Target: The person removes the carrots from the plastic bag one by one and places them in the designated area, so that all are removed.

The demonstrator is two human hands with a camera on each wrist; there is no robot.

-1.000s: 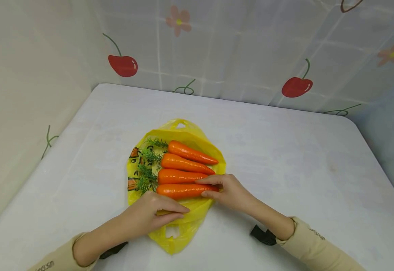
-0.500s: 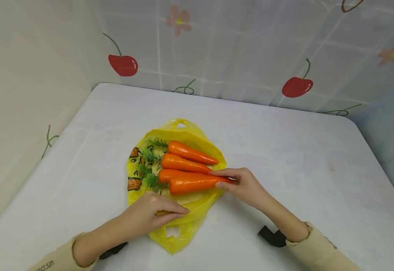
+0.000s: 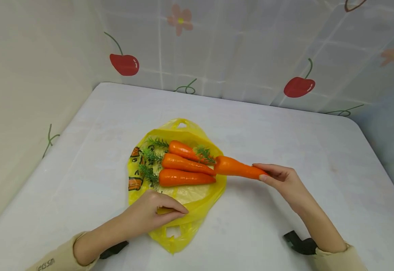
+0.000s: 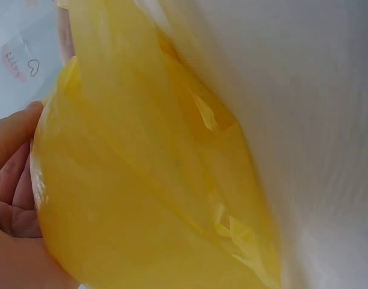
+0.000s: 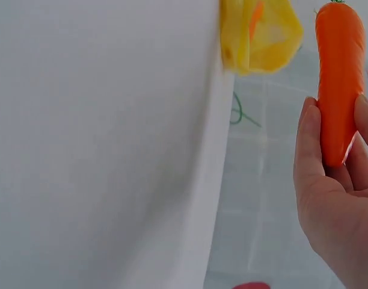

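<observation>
My right hand (image 3: 286, 188) pinches an orange carrot (image 3: 235, 168) by its thin tip, just right of a yellow plastic bag (image 3: 191, 218). The carrot's green leafy end points left and overlaps the bag's mouth in the head view. Three more carrots (image 3: 187, 178) lie side by side in the bag, leaves to the left. Thumb and fingers of my left hand (image 3: 149, 212) pinch the bag's near edge, holding its mouth wide. In the left wrist view the bag (image 4: 136, 168) fills the middle. The right wrist view shows the held carrot (image 5: 340, 72) between thumb and fingers.
The white tabletop (image 3: 302, 143) extends around the bag. Behind it hangs a pale curtain (image 3: 237, 56) printed with cherries and flowers. A black strap (image 3: 298, 244) sits at the right wrist, another dark piece (image 3: 113, 249) at the left.
My right hand has drawn the nearest carrot out to the right, from lying in the bag to past its right edge. The left hand keeps its place on the bag.
</observation>
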